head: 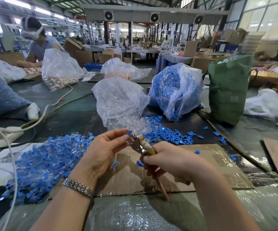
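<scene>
My right hand [170,160] grips a pair of pliers [139,145] with taped, worn handles; the metal jaws point up and left. My left hand [105,148], a metal watch band on its wrist, pinches a small blue plastic piece [129,132] at the fingertips, right at the plier jaws. Both hands hover above a flat sheet of cardboard [210,157]. A heap of blue pieces with clear caps [41,164] lies to the left. Loose blue pieces [166,133] and clear caps [126,123] lie just beyond the hands.
A clear bag of caps [118,99], a bag of blue pieces [175,90] and a green sack [226,90] stand behind. White cables [51,105] cross the left side. Another person [40,44] works at the far left among more bags.
</scene>
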The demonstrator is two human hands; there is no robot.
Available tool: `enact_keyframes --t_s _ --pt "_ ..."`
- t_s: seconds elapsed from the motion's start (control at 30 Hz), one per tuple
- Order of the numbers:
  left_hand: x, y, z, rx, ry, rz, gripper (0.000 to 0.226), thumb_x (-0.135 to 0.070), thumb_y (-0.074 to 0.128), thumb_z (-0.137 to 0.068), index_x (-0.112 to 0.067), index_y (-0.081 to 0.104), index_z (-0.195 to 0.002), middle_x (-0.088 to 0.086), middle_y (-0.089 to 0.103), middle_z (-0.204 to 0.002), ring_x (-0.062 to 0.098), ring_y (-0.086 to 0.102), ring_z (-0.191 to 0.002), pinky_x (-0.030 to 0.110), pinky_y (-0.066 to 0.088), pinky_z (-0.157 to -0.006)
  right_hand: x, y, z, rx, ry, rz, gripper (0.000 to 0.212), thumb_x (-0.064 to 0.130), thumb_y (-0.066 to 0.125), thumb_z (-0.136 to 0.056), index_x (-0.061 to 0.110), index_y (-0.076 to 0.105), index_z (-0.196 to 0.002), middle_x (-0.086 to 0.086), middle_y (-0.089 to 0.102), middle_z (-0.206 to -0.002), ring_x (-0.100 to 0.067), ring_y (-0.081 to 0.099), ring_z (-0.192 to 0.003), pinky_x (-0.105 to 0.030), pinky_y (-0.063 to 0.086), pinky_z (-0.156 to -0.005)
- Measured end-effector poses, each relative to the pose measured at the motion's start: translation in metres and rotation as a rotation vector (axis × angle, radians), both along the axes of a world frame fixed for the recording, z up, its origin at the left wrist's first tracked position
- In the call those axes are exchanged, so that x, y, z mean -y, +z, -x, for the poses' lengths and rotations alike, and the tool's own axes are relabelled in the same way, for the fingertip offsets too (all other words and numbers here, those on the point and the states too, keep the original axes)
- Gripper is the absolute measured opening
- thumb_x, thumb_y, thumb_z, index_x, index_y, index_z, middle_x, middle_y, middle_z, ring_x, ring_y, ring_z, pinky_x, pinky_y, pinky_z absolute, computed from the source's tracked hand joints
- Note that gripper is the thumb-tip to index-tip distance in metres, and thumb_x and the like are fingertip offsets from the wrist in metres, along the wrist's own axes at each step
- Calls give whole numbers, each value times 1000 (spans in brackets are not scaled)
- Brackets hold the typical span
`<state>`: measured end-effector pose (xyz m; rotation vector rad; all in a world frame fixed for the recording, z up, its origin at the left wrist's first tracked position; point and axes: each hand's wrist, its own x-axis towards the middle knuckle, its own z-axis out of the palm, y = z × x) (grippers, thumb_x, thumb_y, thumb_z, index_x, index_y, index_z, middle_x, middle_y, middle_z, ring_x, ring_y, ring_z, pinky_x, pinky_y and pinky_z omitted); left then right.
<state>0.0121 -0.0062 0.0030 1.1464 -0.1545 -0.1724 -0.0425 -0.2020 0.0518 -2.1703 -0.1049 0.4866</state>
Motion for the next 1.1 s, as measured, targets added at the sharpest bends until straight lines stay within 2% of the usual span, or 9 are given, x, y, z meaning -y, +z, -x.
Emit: enact_keyframes --t_s 0.23,0.37,0.47,0.63,0.73,0.87,0.97,1.03,1.1 --pt "2 -2 0 71 8 -90 28 -13 77 -71 -12 81 -99 17 76 -109 27 73 -104 31 59 -90 -7 5 4 15 1 -29 27 16 51 -103 -8 62 -109 -9 70 -86 -17 70 -76 -44 58 -86" --pt "3 -4 1 77 24 -176 28 -18 78 -73 -17 81 -101 15 77 -107 29 73 -105 34 60 -86 -10 0 3 33 -8 -42 29 27 50 -105 7 61 -87 -3 68 -72 -14 67 -61 -34 60 -69" --pt "3 -5 1 85 54 -210 29 -20 79 -72 -17 81 -101 14 77 -106 30 73 -107 43 55 -94 -15 -5 2 72 -53 -2 37 37 50 -105 12 61 -79 2 62 -63 -13 61 -54 -34 57 -65" --pt "4 -2 3 163 104 -280 25 -22 76 -74 -20 82 -99 6 79 -104 17 73 -104 30 57 -94 -20 -6 1 84 -67 0 42 43 50 -104 9 62 -82 -3 63 -67 -21 63 -61 -47 59 -79" --pt "1 -1 3 207 192 -312 18 -18 77 -81 -22 81 -98 0 79 -101 13 73 -99 24 57 -85 -10 1 -2 58 -91 12 51 54 50 -100 6 64 -95 -4 69 -72 -26 71 -65 -44 60 -76" --pt "-7 -7 -4 328 520 -699 17 -12 72 -92 -29 74 -94 -8 74 -94 6 67 -92 18 52 -77 16 -4 -18 196 -226 354 38 56 56 -95 19 56 -82 0 63 -79 -18 59 -68 -32 44 -60" --pt "-4 -12 -3 421 739 -1166 19 -8 68 -88 -27 71 -87 -7 59 -97 16 54 -99 41 46 -91 30 -16 -22 230 -324 647 38 57 58 -92 21 51 -82 -4 63 -96 -22 60 -86 -35 47 -71" --pt "-1 -12 -2 531 718 -1280 22 -9 64 -87 -28 73 -93 -7 57 -104 17 48 -106 45 36 -99 35 -23 -21 215 -351 760 37 55 58 -93 22 45 -82 -8 59 -112 -27 57 -100 -39 49 -84" --pt "6 -14 -1 617 503 -1355 34 -18 52 -92 -33 71 -115 -8 59 -126 15 46 -125 45 26 -112 37 -29 -19 181 -370 815 32 53 58 -93 22 50 -97 -10 53 -123 -30 54 -112 -47 47 -97"
